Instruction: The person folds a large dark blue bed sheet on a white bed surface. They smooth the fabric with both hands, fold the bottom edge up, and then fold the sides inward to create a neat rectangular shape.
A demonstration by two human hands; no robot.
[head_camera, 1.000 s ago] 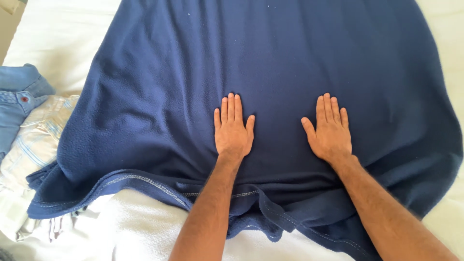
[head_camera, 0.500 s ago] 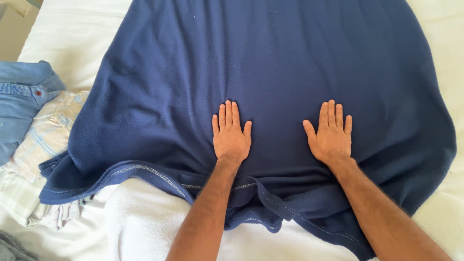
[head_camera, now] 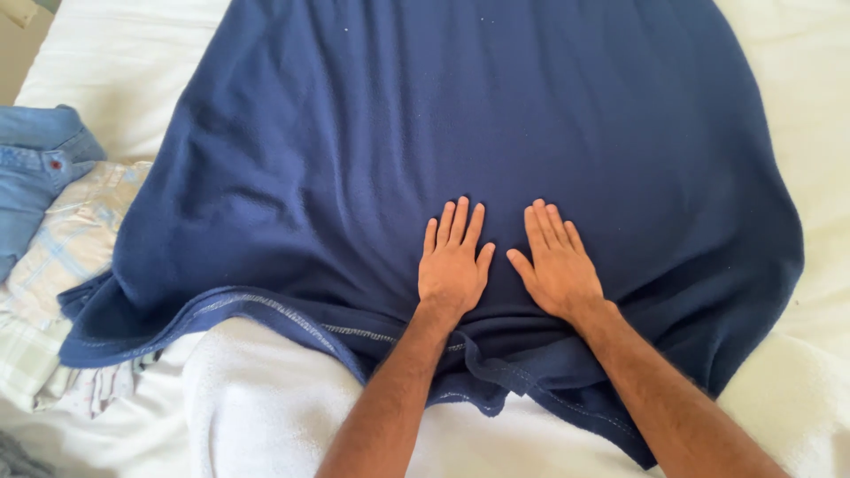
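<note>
at the bed's left edge lie blue jeans (head_camera: 35,177) and a pale plaid cloth (head_camera: 62,265). a navy blanket (head_camera: 460,115) covers the middle of the white bed (head_camera: 115,62), its stitched hem bunched toward the near edge over a white towel (head_camera: 266,398). the left hand (head_camera: 453,265) and right hand (head_camera: 558,268) lie flat on the blanket near that hem, just beside each other, fingers straight and slightly spread, gripping nothing.

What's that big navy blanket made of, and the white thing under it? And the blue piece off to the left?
Navy blanket: looks like fleece, matte and slightly fuzzy, with pale stitching along its hem. White cover beneath: probably terry or plush, its surface nubbly. Blue garment: seemingly denim, with seams and a red button. Both hands, left hand and right hand, lie flat on the blanket.
</note>
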